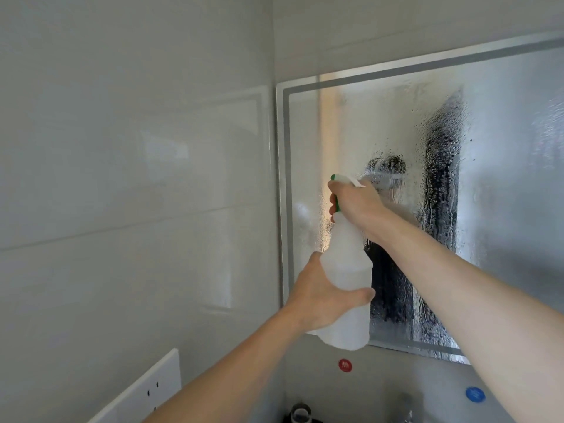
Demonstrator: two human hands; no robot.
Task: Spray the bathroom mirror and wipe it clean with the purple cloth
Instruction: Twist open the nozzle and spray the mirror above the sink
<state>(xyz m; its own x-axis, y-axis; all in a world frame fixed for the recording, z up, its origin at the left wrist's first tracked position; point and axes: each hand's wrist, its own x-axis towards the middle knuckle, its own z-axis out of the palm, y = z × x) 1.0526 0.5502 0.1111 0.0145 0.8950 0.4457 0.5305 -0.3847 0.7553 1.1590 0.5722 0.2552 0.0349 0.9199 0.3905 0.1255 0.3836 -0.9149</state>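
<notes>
A translucent white spray bottle [346, 270] with a green and white trigger head is held upright in front of the lower left part of the mirror [503, 141]. My left hand [323, 294] wraps around the bottle's body from the left. My right hand [355, 203] grips the neck and trigger head at the top, nozzle pointing at the glass. The mirror has a silver frame and is covered in droplets and runs of liquid across its middle. No purple cloth is in view.
Glossy white tiled walls meet in a corner left of the mirror. A white wall socket [146, 392] sits at the lower left. Below the mirror are a red sticker [345, 365], a blue sticker [475, 394], a chrome tap [404, 407] and a dark round object [300, 413].
</notes>
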